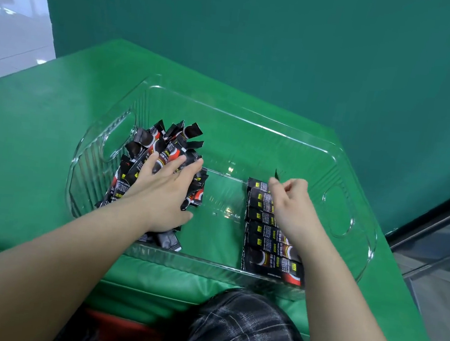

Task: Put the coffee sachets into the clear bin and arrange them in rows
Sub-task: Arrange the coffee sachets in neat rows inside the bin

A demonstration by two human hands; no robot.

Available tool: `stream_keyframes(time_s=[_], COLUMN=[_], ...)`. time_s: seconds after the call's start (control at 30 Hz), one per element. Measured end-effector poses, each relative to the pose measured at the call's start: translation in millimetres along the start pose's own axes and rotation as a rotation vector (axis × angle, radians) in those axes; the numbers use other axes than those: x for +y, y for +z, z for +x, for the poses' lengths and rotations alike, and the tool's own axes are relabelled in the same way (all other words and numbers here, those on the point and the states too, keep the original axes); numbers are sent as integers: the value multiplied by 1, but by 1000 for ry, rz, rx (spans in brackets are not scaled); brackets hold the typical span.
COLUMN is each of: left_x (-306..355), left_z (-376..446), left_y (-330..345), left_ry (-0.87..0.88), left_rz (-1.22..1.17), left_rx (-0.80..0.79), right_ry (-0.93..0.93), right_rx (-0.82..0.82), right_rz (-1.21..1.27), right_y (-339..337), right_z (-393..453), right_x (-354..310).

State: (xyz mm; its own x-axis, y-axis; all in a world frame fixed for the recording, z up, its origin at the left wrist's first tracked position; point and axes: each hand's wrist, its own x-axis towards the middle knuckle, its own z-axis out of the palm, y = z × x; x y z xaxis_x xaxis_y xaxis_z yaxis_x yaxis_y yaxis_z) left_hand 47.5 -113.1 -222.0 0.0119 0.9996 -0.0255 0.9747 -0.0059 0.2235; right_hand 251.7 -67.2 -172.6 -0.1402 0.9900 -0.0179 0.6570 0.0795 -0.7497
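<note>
A clear ribbed bin [241, 121] sits on the green padded table. A loose pile of black coffee sachets [164, 146] fills its left end. My left hand [165, 188] lies flat on that pile with fingers spread. Along the right side, several sachets form a neat row [261, 231] running front to back. My right hand [292, 198] hovers over the far end of the row, fingers curled, pinching the end of one black sachet [277, 174] that sticks up past its fingertips. My right forearm hides part of the row.
The green table [36, 147] ends close on the right, where a dark rail and glass drop away [434, 252]. A green wall [263, 33] rises behind. The bin's handle cut-outs [338, 209] are at both ends. My plaid-clad lap [241, 331] is below the table's front edge.
</note>
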Motion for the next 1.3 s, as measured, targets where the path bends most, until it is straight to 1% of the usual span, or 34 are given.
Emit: stream_keyframes(time_s=[0.07, 0.17, 0.33, 0.4, 0.47, 0.53, 0.6, 0.67, 0.73, 0.8, 1.03, 1.17, 1.3], left_x=[0, 0, 0, -1, -1, -1, -1, -1, 0, -1, -1, 0, -1], left_z=[0, 1, 2, 2, 1, 1, 1, 1, 1, 1, 0, 1, 1], left_y=[0, 1, 1, 1, 1, 1, 1, 1, 1, 1, 1, 1, 1], left_ry=[2, 2, -1, 1, 5, 5, 4, 5, 4, 1, 2, 2, 5], left_rz=[4, 12, 23, 25, 21, 21, 22, 21, 18, 13, 18, 21, 22], left_rx=[-1, -2, -4, -1, 4, 5, 2, -1, 1, 2, -7, -7, -8], right_ry=[-104, -190, -306, -331, -326, -335, -384, -423, -433, -441, -456, -448, -416], right_rx=[-85, -220, -384, -444, -475, -468, -463, -524, -622, -677, -622, -623, -613], right_rz=[-213, -519, -924, -1019, -1042, -1033, -1004, -947, -891, -870, -898, -926, -881], right_y=[-6, -14, -24, -24, -24, -25, -24, -21, -15, -11, -15, -15, -14], right_z=[-7, -16, -28, -31, -32, -33, -31, -29, -30, -30, -24, -22, -21], right_x=[3, 5, 0, 2, 2, -1, -5, -6, -6, -3, 3, 8, 3])
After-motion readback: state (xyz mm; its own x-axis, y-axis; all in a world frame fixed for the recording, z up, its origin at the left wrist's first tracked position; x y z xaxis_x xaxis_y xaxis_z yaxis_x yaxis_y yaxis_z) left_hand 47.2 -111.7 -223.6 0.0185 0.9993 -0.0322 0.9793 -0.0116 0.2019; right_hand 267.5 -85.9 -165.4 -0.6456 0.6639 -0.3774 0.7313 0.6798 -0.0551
